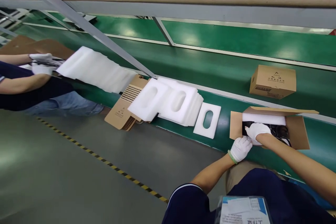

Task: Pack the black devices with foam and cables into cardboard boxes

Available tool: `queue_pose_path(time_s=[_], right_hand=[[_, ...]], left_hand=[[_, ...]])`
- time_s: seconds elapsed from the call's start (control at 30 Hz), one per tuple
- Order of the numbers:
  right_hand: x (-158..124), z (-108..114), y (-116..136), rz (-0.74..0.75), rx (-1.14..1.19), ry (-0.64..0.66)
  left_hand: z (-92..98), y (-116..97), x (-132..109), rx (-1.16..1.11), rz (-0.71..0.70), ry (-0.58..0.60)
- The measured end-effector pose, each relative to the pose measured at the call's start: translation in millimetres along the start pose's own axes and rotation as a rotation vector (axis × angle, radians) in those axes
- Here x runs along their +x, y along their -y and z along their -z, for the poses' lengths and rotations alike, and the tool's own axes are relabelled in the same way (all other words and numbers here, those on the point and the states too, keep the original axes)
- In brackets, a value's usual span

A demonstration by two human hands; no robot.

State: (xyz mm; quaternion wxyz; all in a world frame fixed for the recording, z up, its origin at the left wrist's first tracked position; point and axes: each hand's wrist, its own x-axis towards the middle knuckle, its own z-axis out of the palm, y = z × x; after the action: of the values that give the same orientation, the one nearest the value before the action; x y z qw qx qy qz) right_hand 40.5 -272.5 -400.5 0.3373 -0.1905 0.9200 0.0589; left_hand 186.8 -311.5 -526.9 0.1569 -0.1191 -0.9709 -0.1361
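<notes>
- Open brown cardboard box (299,136) sits near right on the green conveyor belt (236,73), with both white-gloved hands at it.
- Left hand (240,148) is curled against the box's near-left flap. Right hand (258,131) is inside, fingers bent over black contents (282,131), below a white foam block (264,119). Cannot tell whether either hand actually grips.
- Boxes standing: two, this one and a closed brown carton (273,81) farther off.
- Foam left of the box: one flat white sheet with oval hole (215,117) and two white foam insert stacks (143,106).
- One pile of flat cardboard blanks (120,112), far left.
</notes>
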Motion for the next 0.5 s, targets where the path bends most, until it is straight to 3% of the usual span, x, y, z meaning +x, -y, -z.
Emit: queue_pose_path(time_s=[0.13,0.23,0.37,0.5], right_hand=[[-17.7,-23.2,2.8,0.013,-0.097,-0.174],[-16.8,-40.7,6.8,0.041,-0.156,-0.319],[-3.7,-51.6,26.6,0.009,-0.167,-0.306],[-1.0,-44.3,30.3,0.041,-0.136,-0.226]], left_hand=[[2.8,-1.2,0.2,-0.005,-0.001,0.062],[-1.2,-3.4,-2.0,-0.014,-0.001,0.036],[-10.0,-5.1,-8.4,-0.013,0.04,0.044],[-8.5,-5.1,-11.2,-0.033,0.023,0.076]])
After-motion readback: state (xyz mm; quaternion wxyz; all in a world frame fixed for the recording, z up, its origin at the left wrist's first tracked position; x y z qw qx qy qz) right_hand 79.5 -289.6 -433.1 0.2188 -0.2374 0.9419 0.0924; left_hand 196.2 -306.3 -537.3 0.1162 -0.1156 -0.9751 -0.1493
